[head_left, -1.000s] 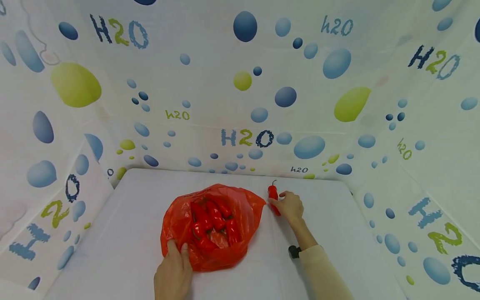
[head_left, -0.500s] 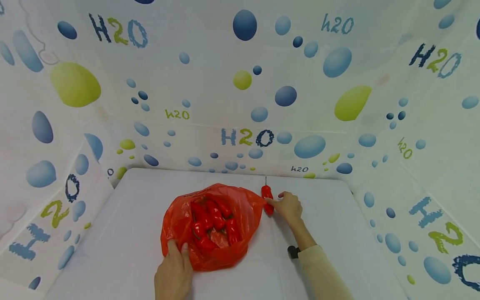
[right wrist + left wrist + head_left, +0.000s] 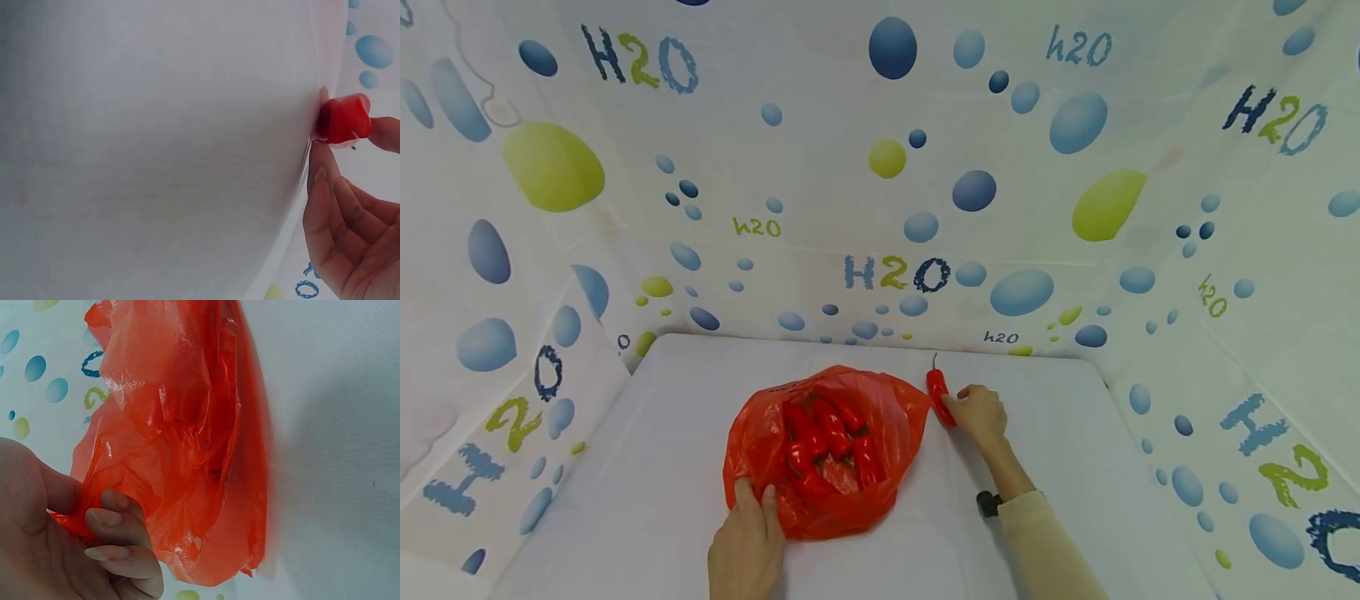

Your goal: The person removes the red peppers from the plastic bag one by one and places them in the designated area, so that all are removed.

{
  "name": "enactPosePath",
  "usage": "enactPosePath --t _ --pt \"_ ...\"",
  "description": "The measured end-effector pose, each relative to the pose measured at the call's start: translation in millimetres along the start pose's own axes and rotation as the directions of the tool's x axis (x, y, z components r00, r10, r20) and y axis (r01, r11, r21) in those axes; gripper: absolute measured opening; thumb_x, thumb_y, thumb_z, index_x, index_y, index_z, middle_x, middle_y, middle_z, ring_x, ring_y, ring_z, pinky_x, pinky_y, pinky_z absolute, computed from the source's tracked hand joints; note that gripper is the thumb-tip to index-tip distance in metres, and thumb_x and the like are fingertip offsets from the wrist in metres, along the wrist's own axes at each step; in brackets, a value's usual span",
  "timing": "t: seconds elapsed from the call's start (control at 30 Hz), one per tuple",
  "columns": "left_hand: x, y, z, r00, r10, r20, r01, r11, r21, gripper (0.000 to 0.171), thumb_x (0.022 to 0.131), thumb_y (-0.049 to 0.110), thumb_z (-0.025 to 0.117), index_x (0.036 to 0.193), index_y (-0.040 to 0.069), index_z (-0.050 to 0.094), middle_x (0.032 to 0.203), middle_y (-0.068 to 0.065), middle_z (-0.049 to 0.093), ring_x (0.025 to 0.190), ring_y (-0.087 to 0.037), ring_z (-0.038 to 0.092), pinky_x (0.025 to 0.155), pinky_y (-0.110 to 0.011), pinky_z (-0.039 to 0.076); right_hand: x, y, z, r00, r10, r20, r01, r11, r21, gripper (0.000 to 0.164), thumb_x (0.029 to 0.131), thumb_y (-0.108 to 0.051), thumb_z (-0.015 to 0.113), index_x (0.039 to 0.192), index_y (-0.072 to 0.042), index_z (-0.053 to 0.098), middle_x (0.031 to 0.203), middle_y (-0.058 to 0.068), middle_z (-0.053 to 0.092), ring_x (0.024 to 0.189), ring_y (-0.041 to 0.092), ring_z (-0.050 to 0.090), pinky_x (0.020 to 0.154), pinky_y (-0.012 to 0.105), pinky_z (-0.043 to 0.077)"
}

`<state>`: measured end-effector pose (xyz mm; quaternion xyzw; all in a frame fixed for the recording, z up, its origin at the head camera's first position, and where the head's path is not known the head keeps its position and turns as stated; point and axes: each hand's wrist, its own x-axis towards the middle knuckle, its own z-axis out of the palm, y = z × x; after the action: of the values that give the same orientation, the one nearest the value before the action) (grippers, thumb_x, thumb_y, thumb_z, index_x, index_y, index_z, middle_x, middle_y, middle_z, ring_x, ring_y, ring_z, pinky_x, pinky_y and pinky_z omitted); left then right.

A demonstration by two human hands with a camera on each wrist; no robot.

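Note:
A red plastic bag (image 3: 901,417) with a wide mouth sits on the white table, holding several glossy red chili peppers (image 3: 831,429). At the near left of its rim, my left hand (image 3: 747,542) pinches the thin film; the left wrist view shows thumb and fingers on the bag (image 3: 169,444). To the right of the bag lies one more red chili pepper (image 3: 936,386), its thin stem pointing away. My right hand (image 3: 981,412) has thumb and fingertip at the lower end of this pepper. In the right wrist view, the pepper (image 3: 347,119) is between them, end-on.
White cloth covers the table (image 3: 647,467). Behind and on both sides rises a white curtain (image 3: 820,183) printed with blue and green drops and "H2O" lettering. A dark strap-like piece (image 3: 988,503) is on the right wrist, beside a beige sleeve (image 3: 1048,550).
The single pepper has shifted slightly left, toward the bag, and its slant has changed under the right fingers. The left hand and the bag have stayed in place.

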<state>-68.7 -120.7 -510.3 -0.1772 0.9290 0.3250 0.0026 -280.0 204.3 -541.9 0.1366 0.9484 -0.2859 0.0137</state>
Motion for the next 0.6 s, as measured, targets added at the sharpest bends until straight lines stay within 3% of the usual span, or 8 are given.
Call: enactPosePath --t 0.23,0.4,0.6 --pt "1.0 -0.9 0.4 1.0 0.022 -0.01 -0.023 1.0 -0.008 0.034 0.112 0.03 0.043 0.119 -0.003 0.037 0.069 -0.005 0.049 0.057 -0.02 0.052 0.053 -0.034 0.039 -4.2 0.0 -8.0 1.0 0.021 0.006 -0.022 1.0 0.02 0.046 0.094 -0.041 0.075 0.117 -0.001 0.069 0.076 0.007 0.068 0.067 0.023 0.063 0.058 0.03 0.053" --pt "1.2 -0.2 0.2 1.0 0.023 -0.004 -0.023 1.0 -0.008 0.035 0.112 0.03 0.043 0.12 -0.003 0.037 0.069 -0.005 0.05 0.058 -0.02 0.054 0.053 -0.034 0.04 -8.1 -1.4 -12.8 0.997 -0.019 -0.078 0.021 0.999 0.029 0.046 0.095 -0.041 0.072 0.118 -0.002 0.071 0.088 0.01 0.074 0.071 0.024 0.065 0.063 0.036 0.056" --pt "0.4 -1.5 0.6 1.0 0.017 0.0 -0.017 1.0 -0.015 0.035 0.112 0.03 0.043 0.121 -0.004 0.037 0.069 -0.005 0.05 0.057 -0.02 0.053 0.053 -0.034 0.041 -22.0 -11.4 -20.3 0.976 -0.094 -0.198 0.118 0.986 0.114 0.043 0.096 -0.044 0.073 0.119 -0.007 0.073 0.099 0.01 0.074 0.08 0.025 0.067 0.068 0.038 0.058"
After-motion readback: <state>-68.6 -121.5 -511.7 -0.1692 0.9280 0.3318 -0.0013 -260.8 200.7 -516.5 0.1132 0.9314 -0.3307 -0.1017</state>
